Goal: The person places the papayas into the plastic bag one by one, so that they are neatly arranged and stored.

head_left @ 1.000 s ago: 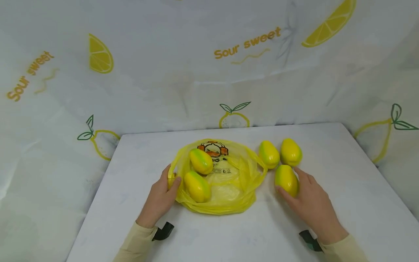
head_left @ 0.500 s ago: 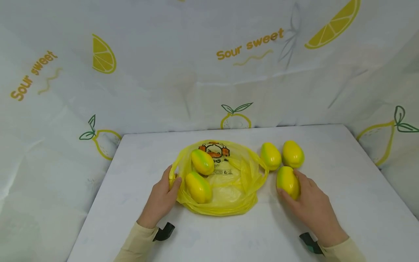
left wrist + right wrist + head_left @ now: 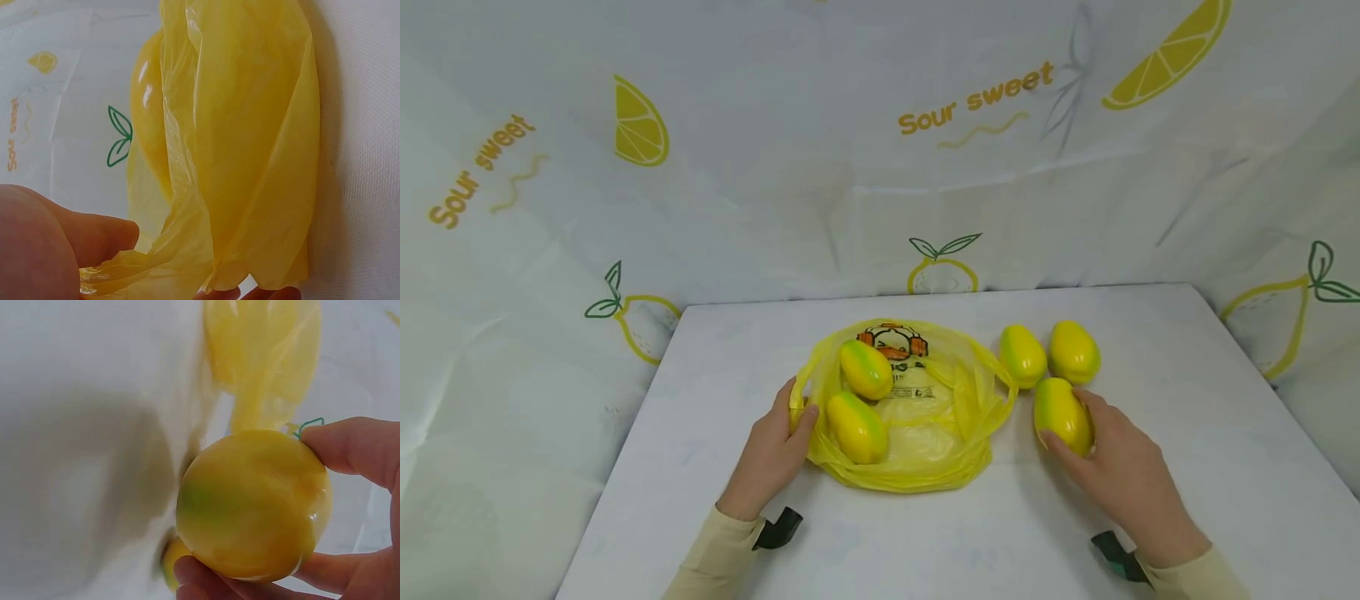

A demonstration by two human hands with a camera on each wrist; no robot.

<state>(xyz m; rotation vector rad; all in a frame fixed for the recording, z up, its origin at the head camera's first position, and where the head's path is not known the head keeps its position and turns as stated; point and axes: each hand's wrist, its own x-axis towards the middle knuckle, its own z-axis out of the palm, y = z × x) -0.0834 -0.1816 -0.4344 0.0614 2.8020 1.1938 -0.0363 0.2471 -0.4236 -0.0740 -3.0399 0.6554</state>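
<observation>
A yellow plastic bag (image 3: pixel 925 417) lies open on the white table (image 3: pixel 715 375), with two yellow-green mangoes (image 3: pixel 866 369) (image 3: pixel 856 427) lying on it. My left hand (image 3: pixel 775 450) pinches the bag's left edge (image 3: pixel 187 250) between thumb and fingers. My right hand (image 3: pixel 1112 467) curls round a third mango (image 3: pixel 1062 415) (image 3: pixel 253 503) just right of the bag, fingers and thumb on either side of it. Two more mangoes (image 3: pixel 1022 356) (image 3: pixel 1074 352) rest on the table just behind it.
A white cloth backdrop (image 3: pixel 880 167) printed with lemons and "Sour sweet" rises behind the table and wraps both sides. Bare table surface stretches to the right (image 3: pixel 1225 467) and along the front edge (image 3: pixel 925 550).
My right hand has tightened round the nearest mango and shifted it slightly. The left hand keeps its hold on the bag's edge without moving.
</observation>
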